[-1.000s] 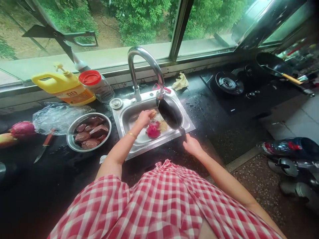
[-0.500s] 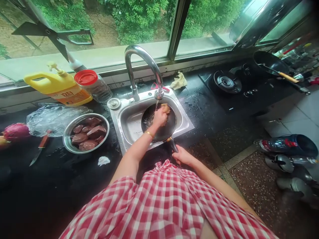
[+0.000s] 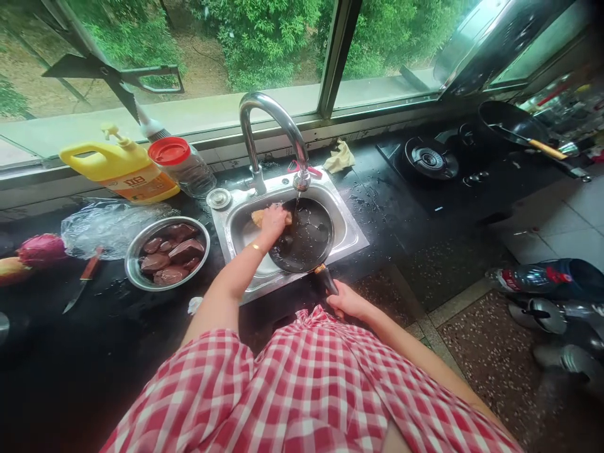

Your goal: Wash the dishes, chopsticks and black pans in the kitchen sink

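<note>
A black frying pan point(image 3: 309, 245) rests in the steel sink point(image 3: 349, 226), tilted, with some water and bubbles in it. My right hand point(image 3: 348, 299) is closed around the pan's black handle point(image 3: 326, 277) at the sink's front edge. At the pan's left rim, my left hand point(image 3: 275, 223) grips a tan sponge point(image 3: 257, 218), which looks rough like loofah; the fingers partly cover it. From the curved tap point(image 3: 274, 102) a thin stream of water falls into the pan.
Left of the sink stand a steel bowl point(image 3: 134, 277) of dark red meat pieces, a knife point(image 3: 88, 269), a plastic bag point(image 3: 97, 229), a yellow jug point(image 3: 108, 170) and a red-lidded jar point(image 3: 189, 173). A cloth point(image 3: 340, 157) and gas burner point(image 3: 430, 158) lie to the right.
My left hand has moved left with the sponge, from the middle of the pan to its left rim, uncovering the pan's inside. My right hand stays on the handle.
</note>
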### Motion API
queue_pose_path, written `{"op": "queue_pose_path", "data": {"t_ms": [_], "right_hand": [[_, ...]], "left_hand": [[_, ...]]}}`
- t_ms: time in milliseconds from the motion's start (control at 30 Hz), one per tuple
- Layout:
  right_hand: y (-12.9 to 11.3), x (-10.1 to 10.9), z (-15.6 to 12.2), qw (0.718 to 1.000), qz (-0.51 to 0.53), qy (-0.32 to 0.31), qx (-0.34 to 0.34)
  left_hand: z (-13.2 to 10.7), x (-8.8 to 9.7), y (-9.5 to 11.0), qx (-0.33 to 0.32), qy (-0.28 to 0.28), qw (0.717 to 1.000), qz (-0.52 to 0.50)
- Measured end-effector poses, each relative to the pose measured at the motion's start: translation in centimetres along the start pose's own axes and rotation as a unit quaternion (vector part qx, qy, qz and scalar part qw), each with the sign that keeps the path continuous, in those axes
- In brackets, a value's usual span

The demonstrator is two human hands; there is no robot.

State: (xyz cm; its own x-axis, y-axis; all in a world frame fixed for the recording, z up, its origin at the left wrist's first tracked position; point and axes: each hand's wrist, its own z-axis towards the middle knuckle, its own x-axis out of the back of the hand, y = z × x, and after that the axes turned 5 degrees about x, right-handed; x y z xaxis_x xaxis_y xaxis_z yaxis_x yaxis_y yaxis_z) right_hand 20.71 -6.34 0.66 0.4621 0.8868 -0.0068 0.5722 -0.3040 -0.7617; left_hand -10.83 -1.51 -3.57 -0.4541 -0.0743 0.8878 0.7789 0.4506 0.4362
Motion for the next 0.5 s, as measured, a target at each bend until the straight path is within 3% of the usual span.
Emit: {"op": "queue_pose_path", "data": {"t_ms": [100, 167, 267, 367, 433, 500], "right_hand": [[-0.3, -0.9, 0.6, 1.0, -0.016, -0.005, -0.009], [-0.4, -0.9, 1.0, 1.0, -0.031, 0.004, -0.002], [-0.3, 0.3, 1.7, 0.997, -0.068, 0.038, 0.008], [-0.3, 2.4, 2.2, 0.976, -0.189, 0.102, 0.023], [-0.5, 3.9, 2.5, 0.936, -0.319, 0.145, 0.04], [-0.6, 5.0, 2.6, 0.878, -0.445, 0.171, 0.039]], "left_hand": [[1.3, -1.1, 4.0, 0.032, 0.077, 0.995, -0.049], [0.4, -3.0, 6.9, 0.007, 0.089, 0.988, -0.126], [-2.6, -6.1, 8.9, -0.094, 0.02, 0.973, -0.211], [-5.3, -7.5, 6.9, -0.145, -0.106, 0.97, -0.166], [-6.0, -7.0, 4.0, -0.108, -0.154, 0.979, -0.077], [-6.1, -5.8, 0.8, -0.029, -0.156, 0.987, 0.007]]}}
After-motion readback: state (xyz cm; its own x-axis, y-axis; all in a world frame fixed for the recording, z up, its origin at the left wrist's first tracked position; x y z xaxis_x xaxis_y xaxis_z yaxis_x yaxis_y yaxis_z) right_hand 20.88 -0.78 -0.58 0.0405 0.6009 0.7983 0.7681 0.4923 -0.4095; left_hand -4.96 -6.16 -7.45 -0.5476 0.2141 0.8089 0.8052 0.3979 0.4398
